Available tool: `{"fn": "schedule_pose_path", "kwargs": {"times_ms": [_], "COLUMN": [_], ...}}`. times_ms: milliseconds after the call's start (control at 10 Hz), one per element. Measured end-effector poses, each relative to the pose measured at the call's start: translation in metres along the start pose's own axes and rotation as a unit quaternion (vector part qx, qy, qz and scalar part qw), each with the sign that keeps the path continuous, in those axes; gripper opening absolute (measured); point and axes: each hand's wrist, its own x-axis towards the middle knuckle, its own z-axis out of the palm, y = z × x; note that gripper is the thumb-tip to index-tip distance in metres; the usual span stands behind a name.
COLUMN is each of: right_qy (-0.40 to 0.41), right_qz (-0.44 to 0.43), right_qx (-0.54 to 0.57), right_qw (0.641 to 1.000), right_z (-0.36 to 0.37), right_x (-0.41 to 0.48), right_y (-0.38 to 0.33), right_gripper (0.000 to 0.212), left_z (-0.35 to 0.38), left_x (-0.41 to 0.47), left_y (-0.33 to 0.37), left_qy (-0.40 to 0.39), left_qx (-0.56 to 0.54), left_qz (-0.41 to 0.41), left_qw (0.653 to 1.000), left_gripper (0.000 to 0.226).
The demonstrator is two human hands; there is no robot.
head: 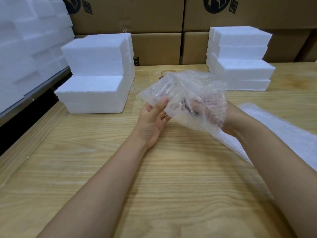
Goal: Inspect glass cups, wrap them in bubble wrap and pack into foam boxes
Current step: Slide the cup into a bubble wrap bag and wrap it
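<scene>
A crumpled sheet of clear bubble wrap (185,90) is held up above the wooden table (120,169), bundled round something I cannot make out clearly. My left hand (154,117) pinches its lower left edge, thumb on top and fingers beneath. My right hand (214,112) is mostly hidden inside the wrap and grips the bundle from the right. Behind the bundle a clear glass cup (151,79) stands on the table, faint against the wood. White foam boxes are stacked at the left (96,74) and at the right (240,59).
A long strip of bubble wrap (283,131) lies on the table at the right, trailing from the bundle. Cardboard cartons (157,47) line the back wall. More foam pieces (25,48) are piled on a shelf at the far left.
</scene>
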Motion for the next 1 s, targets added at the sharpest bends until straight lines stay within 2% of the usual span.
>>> {"fn": "schedule_pose_path", "kwargs": {"times_ms": [100, 200, 300, 400, 500, 600, 700, 800, 900, 1000], "right_qy": [-0.021, -0.004, -0.021, 0.008, 0.041, 0.217, 0.283, 0.139, 0.069, 0.145], "right_qz": [0.027, 0.044, 0.04, 0.016, -0.008, -0.004, -0.039, -0.043, -0.025, -0.065], "right_qx": [0.061, 0.027, 0.01, 0.009, -0.049, 0.073, 0.254, 0.244, 0.179, 0.174], "right_qw": [0.998, 0.999, 0.999, 1.0, 0.998, 0.973, 0.924, 0.959, 0.981, 0.972], "right_z": [0.002, 0.003, 0.0, -0.012, -0.03, -0.05, -0.064, -0.057, -0.023, 0.004], "right_x": [-0.001, -0.008, -0.009, -0.009, -0.017, -0.014, -0.013, -0.012, -0.002, 0.008], "right_y": [-0.013, -0.016, -0.014, -0.012, -0.021, -0.02, -0.014, -0.009, -0.003, 0.0], "right_gripper": [0.06, 0.077, 0.071, 0.048, 0.025, 0.032, 0.048, 0.129, 0.125, 0.053], "left_z": [0.003, 0.0, -0.001, -0.003, -0.005, -0.005, -0.003, -0.003, 0.001, 0.005], "left_x": [-0.001, 0.002, 0.003, 0.002, 0.003, 0.004, 0.004, 0.005, 0.004, 0.001], "left_y": [-0.003, -0.009, -0.01, -0.009, -0.006, -0.006, -0.005, 0.0, 0.001, -0.001], "left_qy": [0.024, 0.029, 0.003, -0.006, 0.007, 0.022, 0.065, 0.105, 0.094, 0.038], "left_qx": [0.049, 0.057, 0.079, 0.075, 0.069, 0.043, -0.016, -0.087, -0.089, -0.074], "left_qz": [-0.004, -0.003, 0.004, 0.006, 0.001, -0.004, -0.021, -0.032, -0.029, -0.026], "left_qw": [0.998, 0.998, 0.997, 0.997, 0.998, 0.999, 0.998, 0.99, 0.991, 0.996], "left_gripper": [0.086, 0.089, 0.068, 0.074, 0.074, 0.059, 0.048, 0.044, 0.065, 0.088]}}
